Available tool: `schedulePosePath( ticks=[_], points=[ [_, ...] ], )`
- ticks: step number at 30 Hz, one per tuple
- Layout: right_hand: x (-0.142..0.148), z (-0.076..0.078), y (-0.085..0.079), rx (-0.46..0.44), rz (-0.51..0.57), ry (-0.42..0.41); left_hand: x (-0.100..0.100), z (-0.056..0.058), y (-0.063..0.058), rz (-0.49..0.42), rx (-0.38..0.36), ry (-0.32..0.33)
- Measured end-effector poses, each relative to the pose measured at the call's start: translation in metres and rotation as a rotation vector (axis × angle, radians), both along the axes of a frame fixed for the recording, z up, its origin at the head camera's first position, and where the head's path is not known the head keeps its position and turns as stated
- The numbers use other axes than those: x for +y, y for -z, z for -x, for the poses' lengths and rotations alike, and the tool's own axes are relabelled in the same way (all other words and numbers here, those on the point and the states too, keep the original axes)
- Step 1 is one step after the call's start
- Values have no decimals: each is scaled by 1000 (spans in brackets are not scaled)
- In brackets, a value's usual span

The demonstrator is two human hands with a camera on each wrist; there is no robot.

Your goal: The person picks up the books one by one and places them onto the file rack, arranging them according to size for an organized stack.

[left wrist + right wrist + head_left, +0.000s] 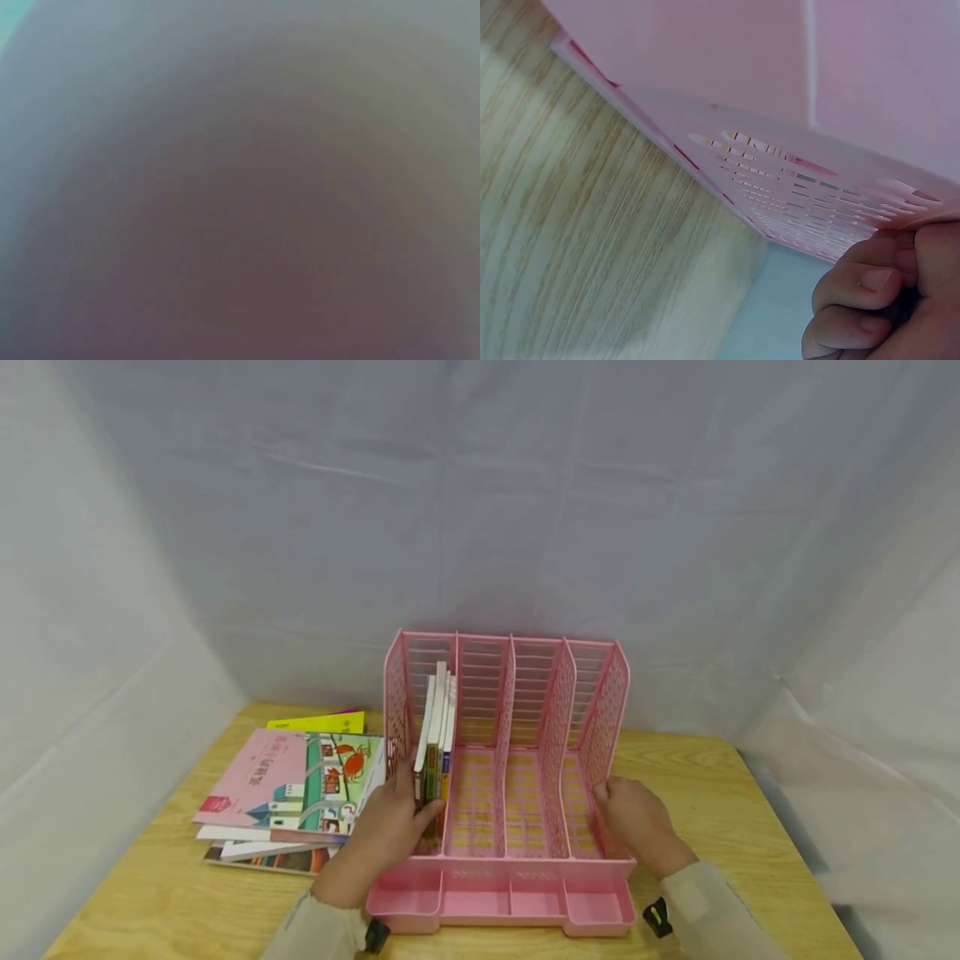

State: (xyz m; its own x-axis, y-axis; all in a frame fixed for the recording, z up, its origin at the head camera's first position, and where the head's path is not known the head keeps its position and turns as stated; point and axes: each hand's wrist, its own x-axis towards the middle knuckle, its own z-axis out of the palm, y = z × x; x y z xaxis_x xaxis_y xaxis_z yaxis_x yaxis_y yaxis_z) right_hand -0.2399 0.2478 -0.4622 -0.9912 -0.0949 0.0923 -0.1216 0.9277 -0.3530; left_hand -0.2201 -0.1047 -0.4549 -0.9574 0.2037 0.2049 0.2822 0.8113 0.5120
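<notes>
A pink desktop file rack (540, 862) stands on the table, with upright slots and a row of small trays along its front. Several thin books (437, 718) stand upright in its leftmost slot, spines facing me. My left hand (382, 835) holds these books low down, its thumb across the spines and its fingers at their left side, by the rack's left wall. At the opposite side, my right hand (637, 818) grips the front edge of the rack's right wall (802, 195), fingers curled in the right wrist view. The left wrist view is only a dark blur.
Left of the rack lies a loose stack of picture books, a pink one (255, 777) on top and a yellow one (322, 722) behind. The wooden table (697, 793) extends to the right. A pale grey curtain (525, 527) encloses the back and sides.
</notes>
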Motion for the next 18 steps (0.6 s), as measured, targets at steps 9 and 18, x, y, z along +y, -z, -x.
schedulePosePath(
  ticks=[9, 18],
  points=[
    [1, -2, 1, 27, -28, -47, 1, 3, 2, 1, -6, -12],
    [1, 0, 2, -13, 35, 32, 1, 3, 4, -20, -24, -45]
  ],
)
